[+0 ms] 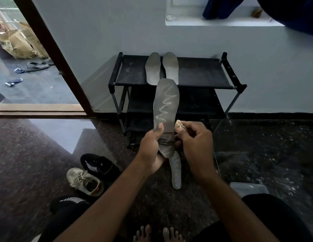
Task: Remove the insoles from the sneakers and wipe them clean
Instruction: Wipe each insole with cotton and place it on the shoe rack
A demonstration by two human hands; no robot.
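The left hand grips the heel end of a grey insole, with its fingers curled behind and the thumb pressed flat on the face. The insole rises up and away from that thumb, and a pale zigzag streak runs along it beyond the thumb tip. The right hand pinches a small cream cloth in curled fingertips. The wad sits at the insole's right edge, just beside the left thumb. Below both hands' fingers a second insole lies on the speckled floor. Beyond the fingertips, past the raised insole's toe, two more insoles lie side by side on the top shelf of a black shoe rack. Left of the left wrist a black sneaker and a beige sneaker sit close together. A clear plastic tub rests on the floor near the right forearm
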